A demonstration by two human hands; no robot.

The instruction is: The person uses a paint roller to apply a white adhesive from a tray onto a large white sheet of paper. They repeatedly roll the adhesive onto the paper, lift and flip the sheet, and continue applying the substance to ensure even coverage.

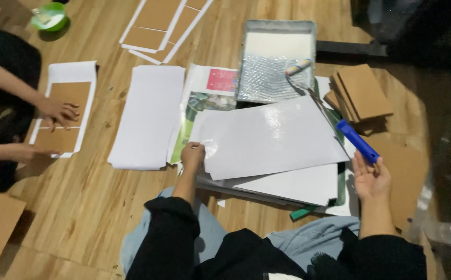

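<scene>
1. While the person sits on the wooden floor (96, 207), the left hand (192, 155) presses with bent fingers on the near left corner of a glossy white sheet (267, 136); it pins the sheet and does not close around it.
2. The right hand (371, 179) is open, palm up, just touching the near end of the blue handle of a paint roller (357, 141); the fingers are not closed on it.
3. The roller head (298, 66) rests in a metal paint tray (276, 59) holding white liquid, probably glue, beyond the sheet.
4. The sheet lies on top of a stack of more white sheets (293, 184), with brown cardboard pieces (363, 92) to the right.
5. On the left, another person's hand (57, 111) presses cardboard onto white paper (72, 72).
6. I judge the step is coating the sheet; the next move needs a firm grip on the handle while the sheet stays pinned.
</scene>
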